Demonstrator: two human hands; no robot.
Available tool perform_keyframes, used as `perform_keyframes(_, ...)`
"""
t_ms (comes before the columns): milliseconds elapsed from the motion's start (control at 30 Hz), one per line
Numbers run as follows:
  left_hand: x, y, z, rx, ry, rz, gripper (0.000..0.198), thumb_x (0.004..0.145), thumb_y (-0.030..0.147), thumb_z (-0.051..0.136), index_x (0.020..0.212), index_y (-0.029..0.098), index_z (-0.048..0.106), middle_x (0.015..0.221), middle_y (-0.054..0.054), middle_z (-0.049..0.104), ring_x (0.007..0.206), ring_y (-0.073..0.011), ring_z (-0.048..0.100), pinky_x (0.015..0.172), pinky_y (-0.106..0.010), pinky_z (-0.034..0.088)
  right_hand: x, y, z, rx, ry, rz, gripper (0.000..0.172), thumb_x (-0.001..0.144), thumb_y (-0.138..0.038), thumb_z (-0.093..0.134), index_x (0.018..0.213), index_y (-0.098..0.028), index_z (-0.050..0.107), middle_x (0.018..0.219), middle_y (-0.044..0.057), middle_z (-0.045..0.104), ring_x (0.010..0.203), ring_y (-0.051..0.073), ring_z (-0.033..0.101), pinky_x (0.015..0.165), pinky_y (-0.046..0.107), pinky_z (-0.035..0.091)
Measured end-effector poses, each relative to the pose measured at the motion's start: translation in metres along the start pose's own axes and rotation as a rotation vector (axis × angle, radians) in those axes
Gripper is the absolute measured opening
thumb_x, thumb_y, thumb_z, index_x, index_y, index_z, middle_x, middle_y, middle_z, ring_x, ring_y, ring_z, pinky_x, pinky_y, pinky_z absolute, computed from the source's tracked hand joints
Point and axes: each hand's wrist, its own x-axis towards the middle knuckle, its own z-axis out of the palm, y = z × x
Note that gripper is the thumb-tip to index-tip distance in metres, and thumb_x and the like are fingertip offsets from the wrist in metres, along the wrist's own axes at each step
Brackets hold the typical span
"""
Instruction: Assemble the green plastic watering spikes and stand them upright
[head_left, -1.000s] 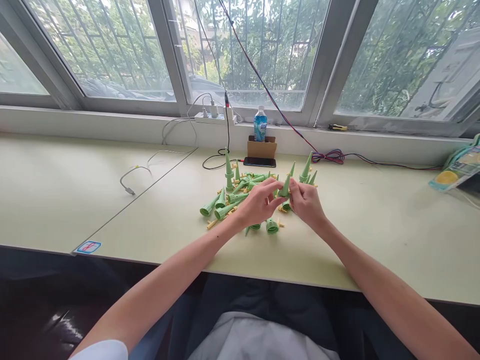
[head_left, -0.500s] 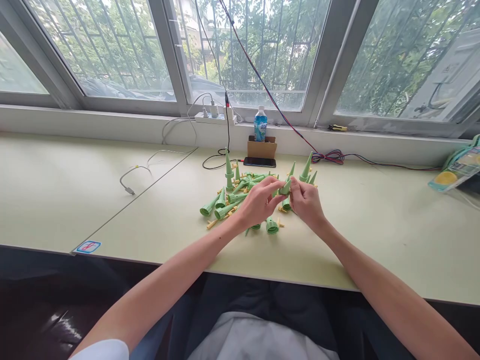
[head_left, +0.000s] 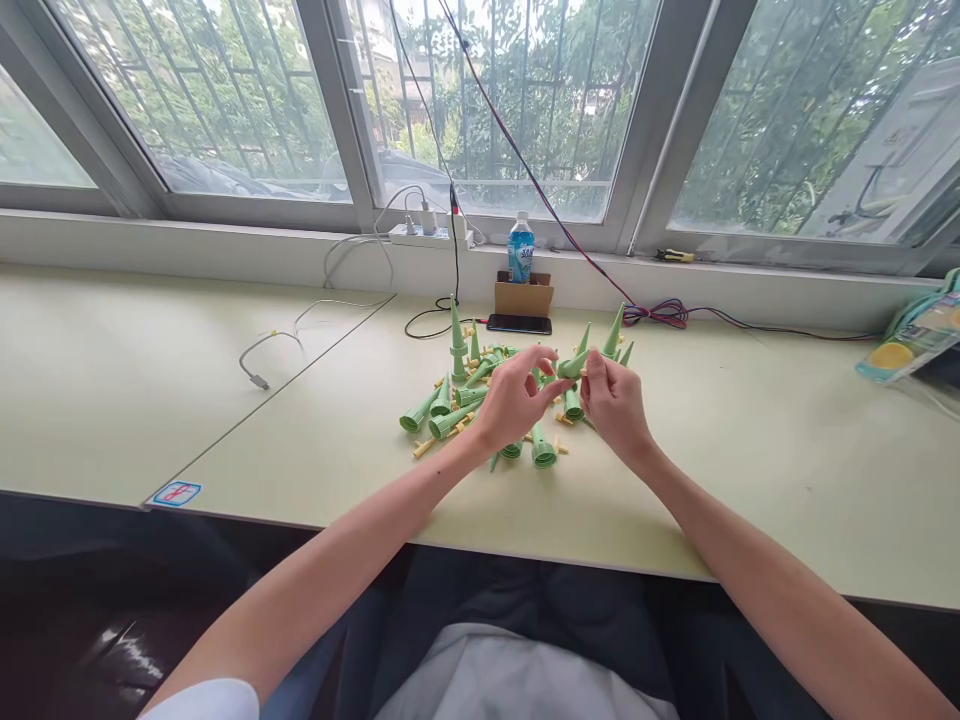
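Note:
My right hand is closed, thumb and forefinger pinching a green plastic watering spike held slightly above the pile. The spike lies tilted, its point towards the right hand. My left hand is just left of it, fingers curved and apart from the thumb; the thumb tip is close to the spike's wide end, and whether it touches I cannot tell. Below and around both hands is a pile of similar green spikes with small yellow valves. Several spikes stand upright, such as the tall one at the left.
Behind the pile lie a black phone and a cardboard box, with a blue-labelled bottle behind. A bundled cable lies back right. A white cable rests on the left. A clear package is at the far right.
My left fingers have lifted and spread away from the spike. The spike has turned slightly, while my right hand keeps its pinch in nearly the same place.

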Motion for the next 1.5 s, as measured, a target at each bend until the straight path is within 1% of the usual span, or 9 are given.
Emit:
perform_keyframes(100,0.0,0.002,-0.001,-0.069,-0.029,-0.093,0.037,0.086,0.053,0.062,0.099,0.018,0.056,0.09,-0.001,0.064,0.044,-0.0026,0.043,0.045,-0.019,0.038,0.0,0.0,-0.001,0.005,0.024,-0.002,0.052,0.095,-0.062,0.038,0.062,-0.022,0.034,0.051,-0.005,0.035,0.043,0.009,0.035,0.042,0.024,0.029)
perform_keyframes(200,0.001,0.004,-0.002,-0.154,-0.086,-0.168,0.045,0.09,0.06,0.049,0.085,0.016,0.058,0.079,-0.001,0.064,0.044,-0.0046,0.047,0.044,-0.02,0.038,0.0,-0.002,-0.001,-0.036,0.024,-0.019,0.052,0.096,-0.061,0.037,0.062,-0.022,0.034,0.052,-0.004,0.036,0.045,0.009,0.036,0.044,0.024,0.03)
perform_keyframes(333,0.003,0.006,-0.003,-0.318,-0.212,-0.322,0.066,0.092,0.068,0.036,0.067,0.013,0.063,0.064,-0.005,0.062,0.043,-0.0074,0.05,0.042,-0.021,0.037,-0.001,-0.005,-0.002,-0.117,-0.046,-0.052,0.05,0.098,-0.059,0.035,0.064,-0.021,0.036,0.053,-0.004,0.038,0.047,0.009,0.037,0.046,0.024,0.029)
perform_keyframes(433,0.004,0.008,-0.004,-0.44,-0.299,-0.432,0.069,0.089,0.071,0.039,0.067,0.011,0.066,0.063,-0.007,0.064,0.045,-0.0087,0.051,0.044,-0.023,0.039,-0.002,-0.006,-0.002,-0.135,-0.099,-0.068,0.049,0.098,-0.057,0.034,0.065,-0.021,0.036,0.055,-0.004,0.039,0.049,0.01,0.038,0.047,0.024,0.03)
perform_keyframes(567,0.005,0.01,-0.008,-0.515,-0.33,-0.499,0.064,0.086,0.07,0.048,0.073,0.011,0.068,0.07,-0.008,0.065,0.047,-0.0078,0.052,0.045,-0.022,0.039,-0.003,-0.006,-0.002,-0.108,-0.135,-0.067,0.048,0.099,-0.056,0.035,0.066,-0.021,0.038,0.056,-0.004,0.042,0.049,0.009,0.039,0.048,0.024,0.031)
perform_keyframes(767,0.005,0.01,-0.01,-0.555,-0.362,-0.463,0.057,0.083,0.068,0.055,0.072,0.012,0.063,0.075,-0.006,0.063,0.049,-0.0063,0.05,0.045,-0.021,0.038,-0.002,-0.007,-0.003,-0.044,-0.163,-0.056,0.047,0.099,-0.054,0.036,0.066,-0.021,0.039,0.057,-0.003,0.046,0.048,0.009,0.04,0.047,0.023,0.032)
perform_keyframes(1000,0.005,0.008,-0.011,-0.53,-0.346,-0.398,0.049,0.082,0.062,0.061,0.074,0.014,0.061,0.076,-0.003,0.061,0.052,-0.0067,0.051,0.047,-0.021,0.041,0.0,-0.003,-0.003,-0.01,-0.16,-0.024,0.051,0.097,-0.058,0.038,0.063,-0.021,0.038,0.054,-0.004,0.041,0.046,0.008,0.038,0.044,0.023,0.031)
perform_keyframes(1233,0.002,0.009,-0.012,-0.36,-0.323,-0.33,0.044,0.081,0.059,0.063,0.07,0.017,0.056,0.054,0.002,0.051,0.047,-0.0082,0.049,0.046,-0.021,0.037,0.001,0.0,-0.002,0.115,-0.168,0.079,0.056,0.091,-0.066,0.045,0.058,-0.021,0.036,0.046,-0.006,0.035,0.039,0.007,0.034,0.037,0.024,0.027)
perform_keyframes(1500,0.001,0.014,-0.013,-0.291,-0.279,-0.247,0.039,0.077,0.055,0.068,0.075,0.016,0.062,0.059,0.002,0.053,0.05,-0.0086,0.048,0.044,-0.021,0.037,0.001,-0.003,0.0,0.29,-0.229,0.222,0.061,0.083,-0.074,0.05,0.052,-0.022,0.036,0.039,-0.005,0.034,0.031,0.008,0.033,0.031,0.025,0.025)
